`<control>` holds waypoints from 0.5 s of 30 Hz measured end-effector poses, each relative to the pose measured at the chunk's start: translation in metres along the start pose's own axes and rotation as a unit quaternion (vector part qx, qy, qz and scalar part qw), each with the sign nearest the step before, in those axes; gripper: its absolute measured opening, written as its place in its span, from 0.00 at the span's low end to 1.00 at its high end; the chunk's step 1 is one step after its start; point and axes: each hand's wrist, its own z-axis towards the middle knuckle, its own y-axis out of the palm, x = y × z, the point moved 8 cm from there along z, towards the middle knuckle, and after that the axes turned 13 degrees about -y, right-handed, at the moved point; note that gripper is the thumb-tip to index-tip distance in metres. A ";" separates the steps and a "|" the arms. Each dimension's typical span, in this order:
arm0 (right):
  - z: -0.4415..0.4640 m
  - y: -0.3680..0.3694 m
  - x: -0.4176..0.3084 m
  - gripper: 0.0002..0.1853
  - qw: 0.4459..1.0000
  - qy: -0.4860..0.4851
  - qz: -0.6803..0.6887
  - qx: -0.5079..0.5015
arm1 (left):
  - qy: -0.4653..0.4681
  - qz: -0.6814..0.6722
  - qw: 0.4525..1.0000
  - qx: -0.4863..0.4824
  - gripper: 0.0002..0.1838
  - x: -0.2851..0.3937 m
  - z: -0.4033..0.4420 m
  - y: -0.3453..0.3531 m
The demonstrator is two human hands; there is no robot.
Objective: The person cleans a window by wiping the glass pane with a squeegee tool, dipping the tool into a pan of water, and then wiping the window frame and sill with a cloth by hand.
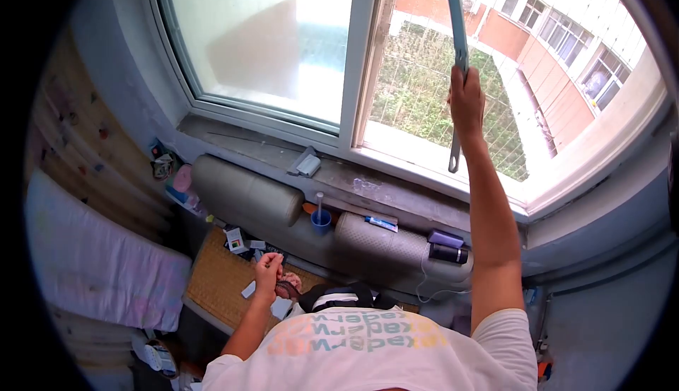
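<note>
My right hand (467,104) is raised at the open side of the window (346,73), fingers wrapped round a long blue-grey pole (457,16). The pole stands nearly upright; its lower end (454,161) has a hanging hole, and its top runs out of view. Low on the left, my left hand (269,272) is closed in a pinch above a woven mat (212,271). Whatever its fingers may hold is too small to make out. Close by the left hand lie a small white box (235,240) and a patterned dark-and-pink item (288,286).
Under the sill (368,179), padded grey backrests (244,189) carry a toothpaste tube (382,223) and a dark cylinder (448,253) with a white cable. Between them stands a blue cup (320,221). A pale quilt (106,249) hangs at left; wires cross the window opening.
</note>
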 end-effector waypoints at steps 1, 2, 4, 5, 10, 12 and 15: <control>0.010 0.006 0.014 0.14 1.000 0.000 0.007 -0.006 | 0.000 -0.001 1.000 0.003 0.05 -0.002 0.000 -0.001; 0.015 0.013 0.030 0.14 1.000 -0.001 0.013 -0.014 | 0.002 -0.004 1.000 0.009 0.05 -0.004 -0.001 -0.003; -0.002 0.012 0.028 0.14 0.999 -0.029 -0.039 -0.008 | 0.003 -0.014 1.000 0.021 0.05 -0.010 0.000 -0.008; -0.015 0.021 0.049 0.14 0.997 -0.024 -0.056 -0.042 | 0.000 -0.009 1.000 0.026 0.05 -0.016 0.002 -0.012; -0.101 0.031 0.119 0.14 0.974 0.001 -0.146 -0.173 | -0.007 -0.029 0.998 0.047 0.06 -0.021 -0.001 -0.022; -0.131 0.027 0.142 0.14 0.951 0.008 -0.192 -0.243 | 0.001 -0.036 0.998 0.053 0.06 -0.022 -0.003 -0.022; -0.158 0.021 0.164 0.14 0.914 0.008 -0.252 -0.318 | -0.012 -0.044 0.997 0.059 0.06 -0.027 -0.005 -0.018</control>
